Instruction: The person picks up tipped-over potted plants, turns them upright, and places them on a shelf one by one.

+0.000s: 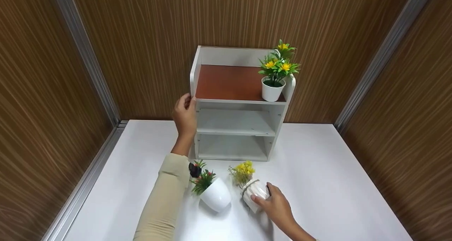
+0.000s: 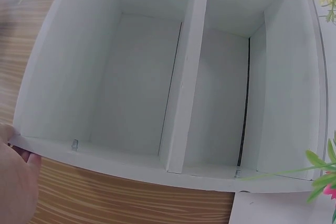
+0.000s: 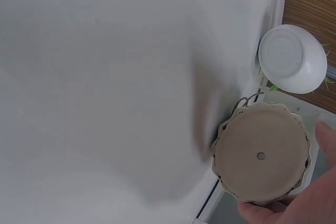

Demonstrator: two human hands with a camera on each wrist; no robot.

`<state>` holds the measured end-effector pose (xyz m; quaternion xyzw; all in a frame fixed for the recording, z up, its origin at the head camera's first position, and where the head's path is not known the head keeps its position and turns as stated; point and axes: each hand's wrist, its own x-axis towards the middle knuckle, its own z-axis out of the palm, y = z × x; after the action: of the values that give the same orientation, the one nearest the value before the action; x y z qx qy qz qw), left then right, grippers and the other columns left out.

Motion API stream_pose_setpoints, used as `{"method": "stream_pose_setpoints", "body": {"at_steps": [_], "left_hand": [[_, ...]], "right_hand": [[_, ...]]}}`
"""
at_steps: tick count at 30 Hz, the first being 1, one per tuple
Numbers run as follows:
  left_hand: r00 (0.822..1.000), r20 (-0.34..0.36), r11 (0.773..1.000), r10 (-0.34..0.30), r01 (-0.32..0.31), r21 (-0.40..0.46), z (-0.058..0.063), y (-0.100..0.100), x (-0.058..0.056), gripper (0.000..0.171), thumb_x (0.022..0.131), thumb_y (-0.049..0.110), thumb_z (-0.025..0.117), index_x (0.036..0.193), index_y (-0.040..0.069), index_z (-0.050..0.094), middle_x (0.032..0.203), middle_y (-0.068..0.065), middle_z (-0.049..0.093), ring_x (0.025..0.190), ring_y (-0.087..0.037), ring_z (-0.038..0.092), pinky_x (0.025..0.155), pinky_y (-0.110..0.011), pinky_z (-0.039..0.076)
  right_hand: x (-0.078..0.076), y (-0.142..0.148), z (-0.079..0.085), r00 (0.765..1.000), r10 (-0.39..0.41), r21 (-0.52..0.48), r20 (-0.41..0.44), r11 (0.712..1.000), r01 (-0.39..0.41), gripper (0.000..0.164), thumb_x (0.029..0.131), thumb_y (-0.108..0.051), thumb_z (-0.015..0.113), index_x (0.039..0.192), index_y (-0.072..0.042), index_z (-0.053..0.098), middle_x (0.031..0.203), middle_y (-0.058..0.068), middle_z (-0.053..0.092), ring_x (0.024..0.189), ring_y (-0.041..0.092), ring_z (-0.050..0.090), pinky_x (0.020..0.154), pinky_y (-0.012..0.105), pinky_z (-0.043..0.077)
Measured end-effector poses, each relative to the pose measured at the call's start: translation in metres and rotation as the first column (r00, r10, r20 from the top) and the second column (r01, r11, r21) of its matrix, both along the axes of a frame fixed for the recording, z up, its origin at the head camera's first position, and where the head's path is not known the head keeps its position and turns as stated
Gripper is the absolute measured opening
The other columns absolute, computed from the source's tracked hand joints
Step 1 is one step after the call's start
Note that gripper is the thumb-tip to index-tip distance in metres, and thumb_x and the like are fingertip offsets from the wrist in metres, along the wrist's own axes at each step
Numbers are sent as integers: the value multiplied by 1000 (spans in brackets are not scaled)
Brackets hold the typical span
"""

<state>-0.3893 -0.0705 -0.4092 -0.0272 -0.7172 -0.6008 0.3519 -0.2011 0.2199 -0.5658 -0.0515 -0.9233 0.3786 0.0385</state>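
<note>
My left hand [image 1: 185, 115] grips the upper left side of a white shelf unit [image 1: 241, 132]. In the left wrist view the thumb of that hand [image 2: 18, 182] lies at the front edge of the side panel, with fingertips tucked behind it. My right hand [image 1: 279, 205] holds a ribbed whitish flower pot [image 1: 256, 193] with yellow flowers [image 1: 244, 168], tilted above the table. The right wrist view shows the pot's round base [image 3: 257, 153] with a small centre hole, thumb and fingers around its side.
A white rounded pot [image 1: 217, 196] with green leaves and reddish flowers leans beside my left forearm. Another white pot [image 1: 272, 92] with yellow flowers stands on the shelf's brown top, at the right. White table [image 1: 310, 163] surrounds the unit; wood-patterned walls [image 1: 148, 57] enclose it.
</note>
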Motion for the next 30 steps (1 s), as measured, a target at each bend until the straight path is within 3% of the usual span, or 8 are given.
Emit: {"method": "stream_pose_setpoints", "body": {"at_steps": [14,30], "left_hand": [[1000,-18,1000,7,-7,-9,0,0,-1,33,102,23,61,129,4,64,119,-9,68,108,-17,64,92,-31,55],[999,-27,1000,18,-18,-17,1,-1,0,32,102,23,62,128,3,64,117,-10,68,106,-18,65,91,-31,56]], "right_hand": [[0,3,0,999,11,42,39,999,-13,97,82,-62,75,139,13,50,140,31,55,130,46,53,105,58,45],[-12,1,-4,994,-49,31,-94,998,52,77,77,-49,84,124,9,65,121,27,69,111,42,67,90,52,56]]}}
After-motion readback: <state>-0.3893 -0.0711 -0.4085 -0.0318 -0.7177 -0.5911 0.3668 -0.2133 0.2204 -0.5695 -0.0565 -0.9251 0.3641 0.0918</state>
